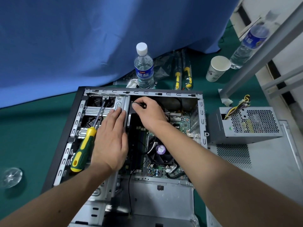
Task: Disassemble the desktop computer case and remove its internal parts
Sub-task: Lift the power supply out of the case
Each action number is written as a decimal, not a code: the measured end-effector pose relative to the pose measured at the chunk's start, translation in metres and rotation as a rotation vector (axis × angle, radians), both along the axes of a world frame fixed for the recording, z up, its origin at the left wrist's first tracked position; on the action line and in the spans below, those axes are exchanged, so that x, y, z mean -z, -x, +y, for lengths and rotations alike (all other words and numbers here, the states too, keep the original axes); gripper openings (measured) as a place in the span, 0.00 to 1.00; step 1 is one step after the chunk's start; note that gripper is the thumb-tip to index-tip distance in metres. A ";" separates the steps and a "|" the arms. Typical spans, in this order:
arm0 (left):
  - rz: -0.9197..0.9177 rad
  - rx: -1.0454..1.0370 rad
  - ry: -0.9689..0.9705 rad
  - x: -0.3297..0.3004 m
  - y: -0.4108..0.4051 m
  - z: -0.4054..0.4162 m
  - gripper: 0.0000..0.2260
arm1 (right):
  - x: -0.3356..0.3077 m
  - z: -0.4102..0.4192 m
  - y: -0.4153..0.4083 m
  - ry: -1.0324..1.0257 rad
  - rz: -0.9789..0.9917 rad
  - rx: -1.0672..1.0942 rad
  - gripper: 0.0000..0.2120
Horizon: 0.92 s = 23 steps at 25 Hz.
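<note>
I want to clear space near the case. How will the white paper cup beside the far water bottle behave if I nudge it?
The white paper cup looks light and thin-walled, so it would probably slide or tip easily. It already appears to lean. Whether it holds liquid cannot be seen, so spilling is possible.

a: how many water bottles?
b: two. one bottle [144, 68] stands behind the case, a second bottle [249, 45] sits far right.
a: cups?
b: one paper cup [217, 68].
a: screwdrivers?
b: one loose screwdriver [86, 141] lies on the drive bay, and two packaged screwdrivers [183, 74] lie behind the case, so three.
a: cases?
b: one open computer case [141, 93], with one cooler fan [161, 153] showing inside.
a: power supplies?
b: one power supply [247, 123], outside the case.
a: hands?
b: two: left hand [109, 143], right hand [150, 112].
</note>
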<state>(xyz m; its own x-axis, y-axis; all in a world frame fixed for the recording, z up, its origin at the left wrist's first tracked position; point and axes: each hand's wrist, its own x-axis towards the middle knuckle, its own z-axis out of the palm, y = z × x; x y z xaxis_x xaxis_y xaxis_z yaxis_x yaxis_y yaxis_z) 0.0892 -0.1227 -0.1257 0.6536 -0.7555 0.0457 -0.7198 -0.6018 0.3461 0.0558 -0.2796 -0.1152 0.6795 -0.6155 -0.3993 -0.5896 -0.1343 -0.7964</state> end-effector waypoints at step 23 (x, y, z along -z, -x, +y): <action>0.001 0.000 0.019 -0.004 0.001 -0.001 0.26 | 0.021 0.000 -0.017 -0.159 -0.094 -0.054 0.15</action>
<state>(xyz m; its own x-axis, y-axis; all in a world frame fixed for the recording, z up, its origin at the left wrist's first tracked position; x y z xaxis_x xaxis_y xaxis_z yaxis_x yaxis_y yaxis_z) 0.0878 -0.1242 -0.1217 0.6536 -0.7545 0.0594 -0.7195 -0.5951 0.3581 0.0725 -0.2799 -0.1360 0.7487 -0.5118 -0.4213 -0.5066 -0.0318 -0.8616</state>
